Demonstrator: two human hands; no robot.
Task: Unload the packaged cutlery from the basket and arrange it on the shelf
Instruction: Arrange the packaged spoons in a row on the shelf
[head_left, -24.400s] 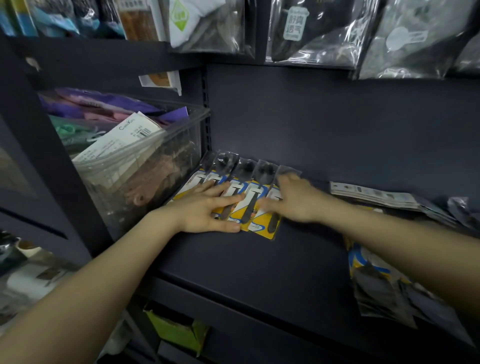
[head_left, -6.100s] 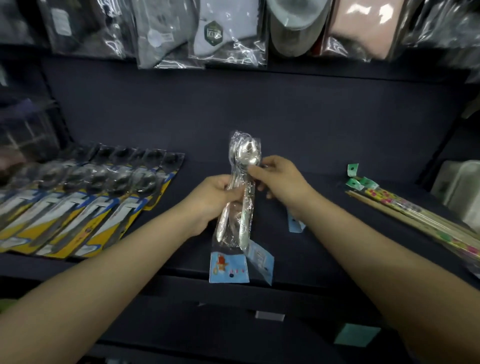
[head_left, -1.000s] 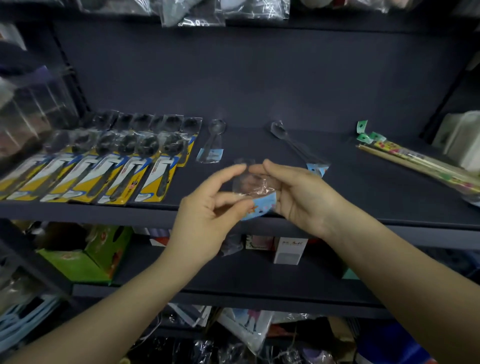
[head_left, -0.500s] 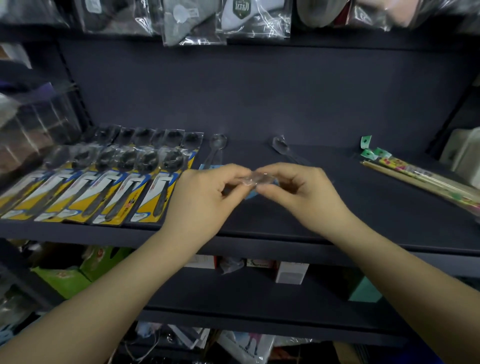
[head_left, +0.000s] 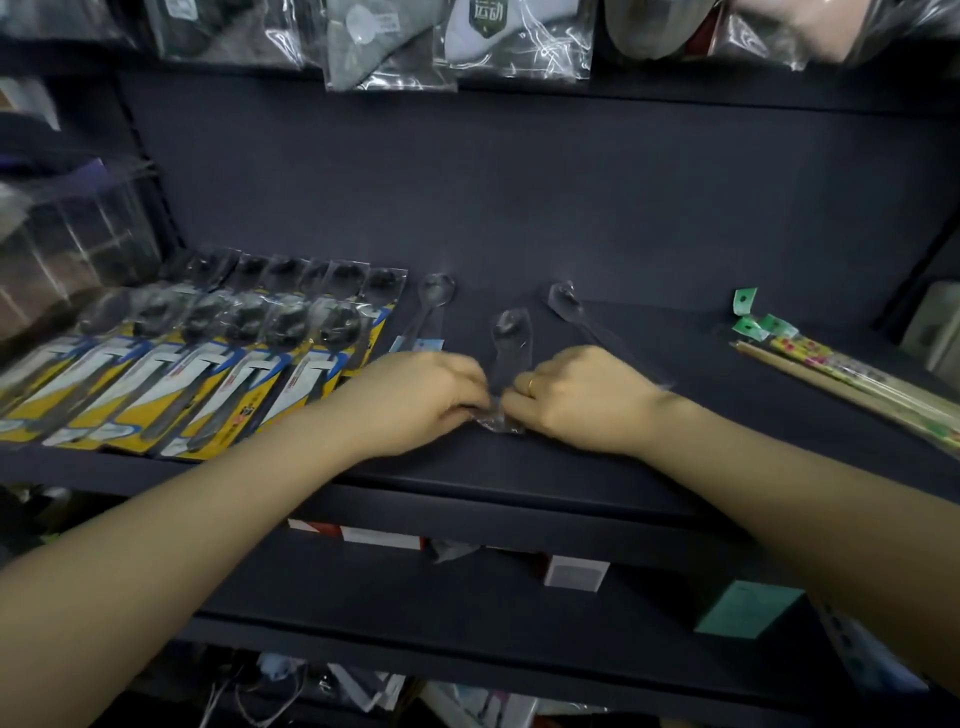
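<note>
Shelving of dark blue board (head_left: 649, 426) carries a row of yellow-carded spoon packs (head_left: 208, 374) at its left. Between two bagged spoons lies a clear-bagged steel spoon (head_left: 511, 343); left hand (head_left: 426, 400) and right hand (head_left: 587, 400) pinch its near end with curled fingers. Best laid parallel to its neighbours, evenly spaced, before letting go.

Both forearms are reaching forward over the shelf (head_left: 519, 478); the left hand (head_left: 426, 400) and right hand (head_left: 582, 397), fingers curled, are pinching a wrapped spoon (head_left: 509, 343) between them.
</note>
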